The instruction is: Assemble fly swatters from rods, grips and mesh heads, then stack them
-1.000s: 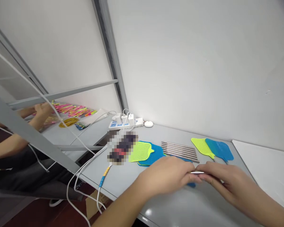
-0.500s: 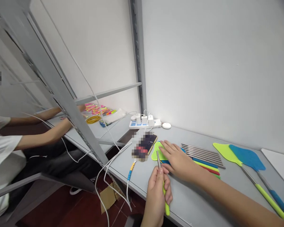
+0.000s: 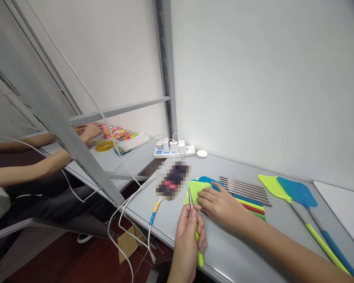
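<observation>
The left hand (image 3: 191,230) wrapped its fingers round a green-handled rod (image 3: 190,199) over the table (image 3: 227,251); the right hand (image 3: 220,205) lay on a lime mesh head (image 3: 197,189), grip unclear. A hasty pull risked dragging the blue head (image 3: 205,179).

I can read no text, label, brand, number or sign anywhere here. The phone (image 3: 174,181) is broken into blurred blocks, so I cannot make out what its screen shows. Any marks on the blue panels of the power strip (image 3: 190,151) are too small for me to tell, and the green handle (image 3: 200,257) in my left fingers (image 3: 203,232) bears no lettering I can read.
</observation>
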Available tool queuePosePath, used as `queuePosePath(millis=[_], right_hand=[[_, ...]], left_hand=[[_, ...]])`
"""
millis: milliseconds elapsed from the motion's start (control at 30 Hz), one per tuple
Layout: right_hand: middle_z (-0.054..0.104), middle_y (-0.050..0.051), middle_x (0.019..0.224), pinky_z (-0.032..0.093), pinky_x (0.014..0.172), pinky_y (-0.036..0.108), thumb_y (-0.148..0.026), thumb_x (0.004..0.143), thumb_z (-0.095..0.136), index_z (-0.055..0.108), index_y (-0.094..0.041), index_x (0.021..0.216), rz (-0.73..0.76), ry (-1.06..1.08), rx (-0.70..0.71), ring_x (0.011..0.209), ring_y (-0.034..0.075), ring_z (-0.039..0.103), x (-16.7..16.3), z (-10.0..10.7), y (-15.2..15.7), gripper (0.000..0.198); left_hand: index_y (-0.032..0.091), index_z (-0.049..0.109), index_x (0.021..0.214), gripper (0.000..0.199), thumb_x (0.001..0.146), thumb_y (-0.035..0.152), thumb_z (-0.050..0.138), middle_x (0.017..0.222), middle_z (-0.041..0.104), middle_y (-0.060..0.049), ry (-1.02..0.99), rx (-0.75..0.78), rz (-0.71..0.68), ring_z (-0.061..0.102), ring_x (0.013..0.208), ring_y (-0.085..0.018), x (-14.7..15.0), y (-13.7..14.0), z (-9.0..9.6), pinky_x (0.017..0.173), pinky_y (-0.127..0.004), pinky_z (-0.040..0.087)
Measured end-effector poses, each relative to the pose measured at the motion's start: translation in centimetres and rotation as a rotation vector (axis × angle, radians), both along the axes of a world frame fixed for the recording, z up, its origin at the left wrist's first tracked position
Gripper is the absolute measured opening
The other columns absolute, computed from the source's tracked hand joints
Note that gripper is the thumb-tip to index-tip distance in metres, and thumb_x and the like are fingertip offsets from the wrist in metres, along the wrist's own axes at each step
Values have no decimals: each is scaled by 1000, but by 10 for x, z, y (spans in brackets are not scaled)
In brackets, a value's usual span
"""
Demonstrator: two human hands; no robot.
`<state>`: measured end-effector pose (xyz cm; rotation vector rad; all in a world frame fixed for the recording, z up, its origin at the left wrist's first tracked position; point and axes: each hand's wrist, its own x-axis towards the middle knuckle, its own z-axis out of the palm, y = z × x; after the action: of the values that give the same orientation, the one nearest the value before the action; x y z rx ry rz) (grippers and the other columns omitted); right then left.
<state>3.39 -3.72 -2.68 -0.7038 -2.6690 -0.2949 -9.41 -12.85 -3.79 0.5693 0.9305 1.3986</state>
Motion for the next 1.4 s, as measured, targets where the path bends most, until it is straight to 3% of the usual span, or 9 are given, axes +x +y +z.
queuePosePath(millis=[167, 300, 400, 500, 667, 733, 867, 1033, 1400], right_hand=[[68, 7, 102, 27, 106, 49, -13, 96, 40, 62, -19, 102, 14, 22, -12, 98, 20, 59, 15, 18, -5, 23], [68, 7, 95, 33, 101, 48, -13, 95, 38, 61, -21, 105, -30, 104, 64, 88, 19, 60, 52, 43, 1, 26], [65, 5, 81, 45, 80, 38, -25, 94, 46, 60, -21, 97, -294, 413, 29, 75, 18, 59, 96, 57, 3, 16], [59, 1, 73, 47, 60, 31, -38, 92, 50, 55, -23, 99, -640, 956, -207, 64, 17, 57, 140, 58, -3, 17], [56, -3, 63, 54, 66, 34, -42, 87, 58, 54, -22, 99, -579, 1560, -795, 60, 16, 57, 194, 33, -13, 23], [61, 0, 70, 55, 69, 37, -39, 86, 57, 56, -21, 97, -533, 1652, -923, 61, 17, 58, 206, 25, -15, 22], [60, 2, 71, 55, 69, 43, -38, 89, 46, 58, -21, 97, -396, 1705, -1099, 56, 17, 55, 217, 21, -22, 22], [56, 0, 61, 53, 59, 40, -43, 91, 36, 57, -21, 94, -382, 1755, -1162, 45, 16, 47, 210, 24, -31, 30], [55, -1, 57, 48, 55, 32, -41, 93, 42, 57, -17, 76, -374, 1737, -1136, 43, 12, 46, 203, 21, -34, 32]], left_hand=[[21, 51, 95, 31, 85, 50, 58, 61, 33, 9, -45, -38, 4, 21, 39, -1, -1, 2, 12, 36, -14, 18], [21, 49, 93, 28, 87, 48, 55, 60, 29, 9, -178, 103, -21, 19, 39, -2, 18, 32, 55, 35, -15, 18], [23, 48, 92, 22, 89, 44, 52, 60, 30, 9, -202, 341, -114, 22, 38, -3, 50, 70, 93, 36, -15, 19], [23, 46, 89, 19, 89, 42, 50, 59, 30, 9, -126, 399, -281, 22, 37, -3, 90, 112, 112, 35, -15, 18], [22, 46, 87, 20, 86, 41, 52, 57, 31, 10, 44, 280, -520, 24, 35, -3, 140, 147, 93, 34, -14, 22], [21, 48, 88, 24, 86, 45, 52, 54, 33, 11, 53, 251, -610, 24, 33, -3, 149, 139, 76, 33, -15, 27], [23, 49, 94, 33, 89, 55, 46, 48, 36, 11, 74, 149, -1045, 28, 29, -5, 152, 103, 43, 33, -21, 40], [24, 49, 104, 27, 94, 47, 40, 45, 35, 12, 13, 47, -1100, 22, 26, -5, 146, 77, 33, 31, -18, 39], [27, 43, 121, 33, 95, 47, 40, 51, 45, 10, 98, -22, -1106, 21, 25, -4, 140, 73, 31, 27, -15, 32]])
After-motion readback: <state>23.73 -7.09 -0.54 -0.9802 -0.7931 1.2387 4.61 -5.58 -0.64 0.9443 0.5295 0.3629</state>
